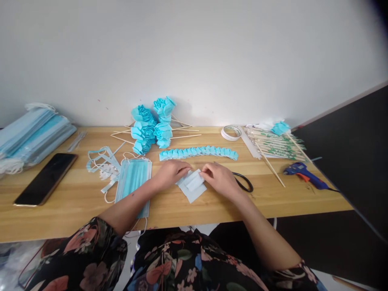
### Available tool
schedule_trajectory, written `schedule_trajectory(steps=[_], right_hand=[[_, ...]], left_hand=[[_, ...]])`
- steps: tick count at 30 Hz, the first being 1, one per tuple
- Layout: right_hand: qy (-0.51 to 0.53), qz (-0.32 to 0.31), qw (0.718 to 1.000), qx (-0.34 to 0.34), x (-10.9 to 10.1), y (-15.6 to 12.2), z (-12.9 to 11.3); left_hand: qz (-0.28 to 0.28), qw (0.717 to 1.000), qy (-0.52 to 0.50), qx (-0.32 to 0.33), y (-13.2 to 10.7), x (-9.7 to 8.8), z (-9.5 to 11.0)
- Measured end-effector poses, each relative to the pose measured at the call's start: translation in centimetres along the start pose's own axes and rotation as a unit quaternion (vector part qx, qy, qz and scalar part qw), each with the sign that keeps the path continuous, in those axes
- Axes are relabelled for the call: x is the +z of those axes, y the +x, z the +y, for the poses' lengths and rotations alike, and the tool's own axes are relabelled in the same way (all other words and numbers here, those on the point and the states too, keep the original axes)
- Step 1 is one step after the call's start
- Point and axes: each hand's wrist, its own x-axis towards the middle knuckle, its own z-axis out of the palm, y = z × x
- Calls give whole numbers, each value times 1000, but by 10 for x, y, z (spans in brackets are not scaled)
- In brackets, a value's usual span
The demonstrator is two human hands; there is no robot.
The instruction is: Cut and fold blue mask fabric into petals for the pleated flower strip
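Note:
Between my two hands a pale whitish-blue fabric square (194,192) lies on the table, partly folded over at its top. My left hand (174,173) pinches its upper left edge between closed fingertips. At the upper right corner my right hand (218,178) pinches the fold. A black loop handle (249,185), perhaps of scissors, shows from under my right hand; the rest is hidden. Just beyond my fingers runs a row of small folded blue petals (198,152). Partly under my left forearm lies a blue face mask (133,176) with ear loops.
Blue fabric flowers on sticks (148,129) lie by the wall. To the left are a phone (45,180), stacked masks (33,133) and cut scraps (106,169). To the right are a tape roll (230,133), wrapped sticks (274,142), a bare stick (273,169) and a blue glue gun (309,176).

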Motion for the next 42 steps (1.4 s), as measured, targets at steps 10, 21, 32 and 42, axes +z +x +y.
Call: schedule_trajectory(steps=[10,21,32,42], right_hand=[[257,50,965,9,-8,-4,-3],[180,157,970,44,-8,-27,9],[-24,122,991,55,0,-79,78],[46,134,990,-18,-32,-55,61]], left_hand=[[43,983,-175,-35,1,-11,19],[67,967,-218,-113,1,-8,14],[59,931,-325,-157,3,-3,7],[68,914,-362,-169,4,-4,11]])
